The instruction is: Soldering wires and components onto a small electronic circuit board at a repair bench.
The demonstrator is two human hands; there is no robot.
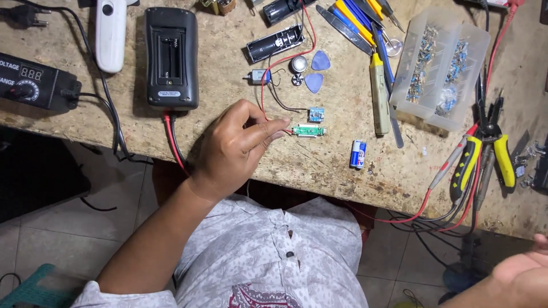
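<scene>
My left hand (237,145) rests on the worn wooden workbench (319,165) with its fingertips pinched at the end of a small green circuit board (309,130), where a red wire (268,74) and a black wire meet it. A smaller blue board (316,114) lies just above. The wires run up to a tiny motor (260,76) and a black battery holder (275,43). My right hand (522,274) hangs off the bench at the lower right, palm up and holding nothing.
A black meter (171,57) lies face down with its battery bay uncovered. Also on the bench are a small battery (358,154), two blue picks (315,71), a clear parts box (439,65), yellow-handled pliers (485,154), a yellow tester pen (378,91) and a power adapter (34,82).
</scene>
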